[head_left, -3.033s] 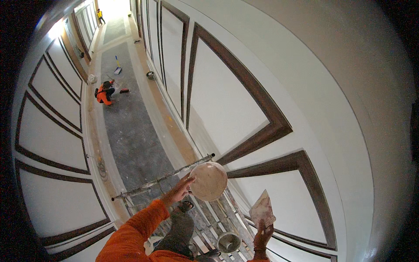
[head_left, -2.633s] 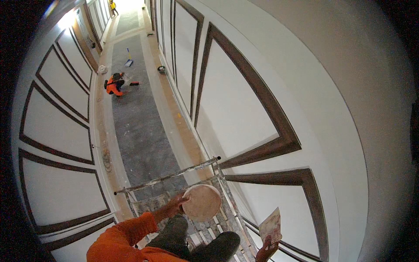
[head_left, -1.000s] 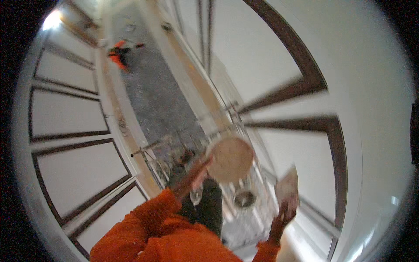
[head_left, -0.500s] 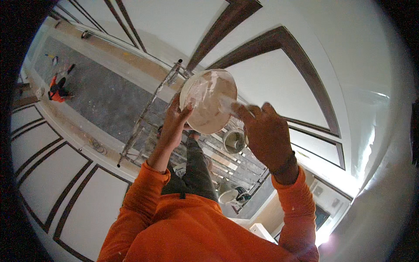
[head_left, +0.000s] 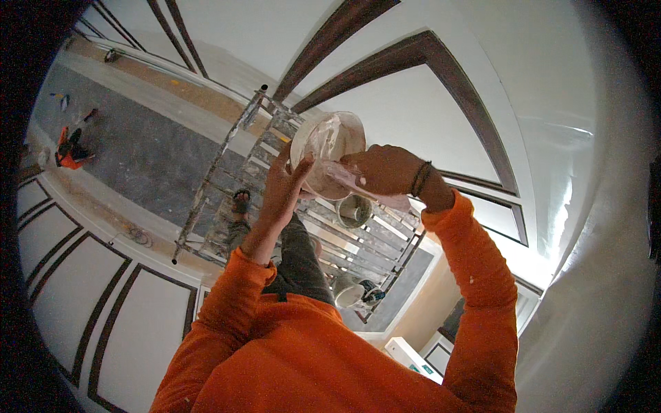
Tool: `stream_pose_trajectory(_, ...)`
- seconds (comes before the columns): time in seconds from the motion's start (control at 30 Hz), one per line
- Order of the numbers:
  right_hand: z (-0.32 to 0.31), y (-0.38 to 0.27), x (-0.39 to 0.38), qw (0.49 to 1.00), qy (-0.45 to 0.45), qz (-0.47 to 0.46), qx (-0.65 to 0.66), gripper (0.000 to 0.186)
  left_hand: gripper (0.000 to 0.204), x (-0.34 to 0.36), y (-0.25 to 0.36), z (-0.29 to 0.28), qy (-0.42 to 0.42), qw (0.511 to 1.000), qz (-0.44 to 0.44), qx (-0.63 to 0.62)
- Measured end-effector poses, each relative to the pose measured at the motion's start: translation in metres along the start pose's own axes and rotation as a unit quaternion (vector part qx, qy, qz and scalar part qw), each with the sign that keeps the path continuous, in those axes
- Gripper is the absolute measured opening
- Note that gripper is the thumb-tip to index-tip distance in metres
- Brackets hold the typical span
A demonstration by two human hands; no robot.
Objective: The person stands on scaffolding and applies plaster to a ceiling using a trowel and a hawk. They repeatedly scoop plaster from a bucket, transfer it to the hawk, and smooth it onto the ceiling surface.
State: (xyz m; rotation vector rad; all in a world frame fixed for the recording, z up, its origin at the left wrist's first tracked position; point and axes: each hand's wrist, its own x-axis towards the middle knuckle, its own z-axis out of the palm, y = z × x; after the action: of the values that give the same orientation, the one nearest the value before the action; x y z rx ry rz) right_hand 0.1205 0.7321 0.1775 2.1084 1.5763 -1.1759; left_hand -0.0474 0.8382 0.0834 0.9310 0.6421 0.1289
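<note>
A round pale tub point(head_left: 339, 132), its inside smeared with whitish plaster, is tilted toward me at chest height. My left hand point(head_left: 281, 189) grips its near left side, thumb over the rim. My right hand point(head_left: 387, 171) is closed on a flat, plaster-coated putty knife point(head_left: 382, 198). One end of this tool reaches into the tub's near right part, while its wide pale end sticks out below the hand. Its exact shape is partly covered by my fingers.
I stand on a slatted, paint-spattered scaffold platform point(head_left: 330, 230) above the floor. A bucket point(head_left: 354, 210) and a second pail point(head_left: 348, 292) stand on it. A person in orange point(head_left: 71, 151) is low at the far left. White walls with dark trim point(head_left: 475, 103) surround me.
My right hand has turned, and the putty knife now crosses the tub's near right rim, its wide end outward. The tub has tilted a little and shifted slightly left in view.
</note>
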Motion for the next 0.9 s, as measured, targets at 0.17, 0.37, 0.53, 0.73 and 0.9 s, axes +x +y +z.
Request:
stream_pose_trajectory(0.17,0.009,0.031,-0.003,0.958,-0.007,-0.055,0.283,0.052,0.072,0.0,-0.012,0.002,-0.022,0.999,-0.009,0.022)
stream_pose_trajectory(0.37,-0.01,0.011,-0.071,0.755,0.057,0.11,0.644,0.058,0.072,-0.005,-0.006,0.008,-0.016,0.995,-0.041,-0.093)
stream_pose_trajectory(0.53,0.023,-0.001,-0.129,0.693,0.303,0.109,0.645,0.052,0.073,0.011,0.005,0.019,-0.063,0.985,-0.038,-0.156)
stream_pose_trajectory(0.73,0.047,-0.036,-0.196,0.629,0.524,0.177,0.546,0.041,0.082,0.019,0.012,0.076,-0.125,0.986,0.026,-0.107)
stream_pose_trajectory(0.9,0.069,-0.062,-0.224,0.633,0.689,0.203,0.289,0.032,0.079,-0.002,0.031,0.125,-0.144,0.981,-0.04,-0.122)
